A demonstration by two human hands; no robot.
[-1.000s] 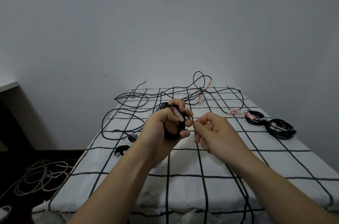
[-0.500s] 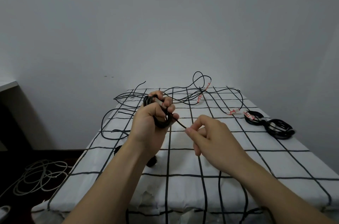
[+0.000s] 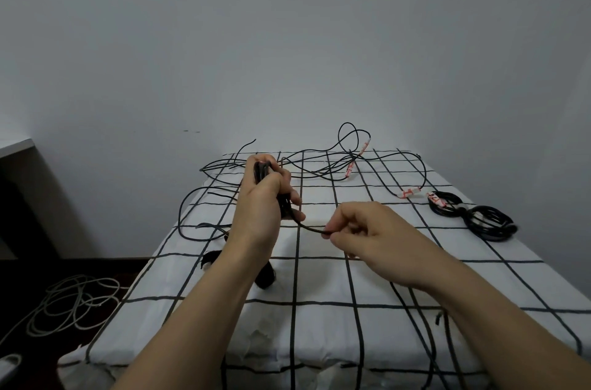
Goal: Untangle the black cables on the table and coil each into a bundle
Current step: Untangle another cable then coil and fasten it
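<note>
Cable (image 3: 308, 227) looks light and floppy; I'd pinch it close to the coil (image 3: 260, 170). Left hand (image 3: 262, 207) grips that coil, right hand (image 3: 367, 230) pinches the cable.

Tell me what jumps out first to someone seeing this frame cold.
Mid-frame, above the checked tablecloth, the left hand grips a partly wound coil of black cable, while the right hand pinches the free strand running out of it. Behind them, loose black cables sprawl across the table's far end. Two coiled bundles lie at its right edge.
</note>
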